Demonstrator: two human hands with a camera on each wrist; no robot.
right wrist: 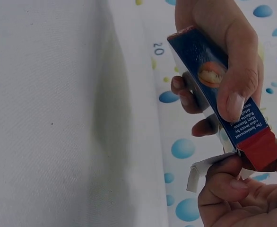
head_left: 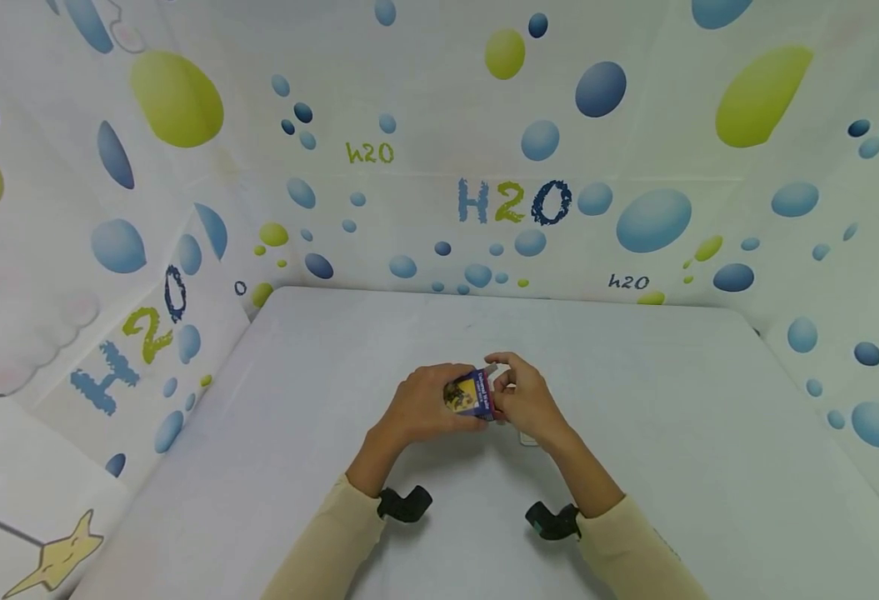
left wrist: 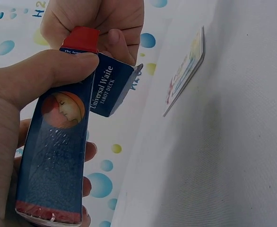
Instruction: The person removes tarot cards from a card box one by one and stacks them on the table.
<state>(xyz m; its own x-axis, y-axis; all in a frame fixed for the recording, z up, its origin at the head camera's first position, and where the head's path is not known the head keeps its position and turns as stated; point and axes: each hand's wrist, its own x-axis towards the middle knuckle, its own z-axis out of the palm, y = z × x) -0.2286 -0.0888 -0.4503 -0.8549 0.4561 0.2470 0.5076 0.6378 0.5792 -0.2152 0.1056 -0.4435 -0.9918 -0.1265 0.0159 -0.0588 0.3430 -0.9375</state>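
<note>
A blue tarot card box [head_left: 472, 395] with red ends is held above the table. My left hand [head_left: 426, 406] grips it, the thumb along a narrow side and the fingers on the opposite side. One end stands open, with its blue lid flap [left wrist: 111, 85] folded outward and a red side tab [right wrist: 260, 147] sticking out. At that end my right hand [head_left: 526, 402] has its bent fingers against the flap and tab. What lies inside the box is hidden. A thin stack of cards [left wrist: 187, 71] lies on the table, partly hidden by the right forearm in the head view.
The white table [head_left: 319, 358] stretches around both hands. Behind it and at the sides hang white sheets [head_left: 424, 108] printed with blue and green drops. A black wrist camera [head_left: 406, 504] sits on the left wrist, another camera [head_left: 551, 521] on the right.
</note>
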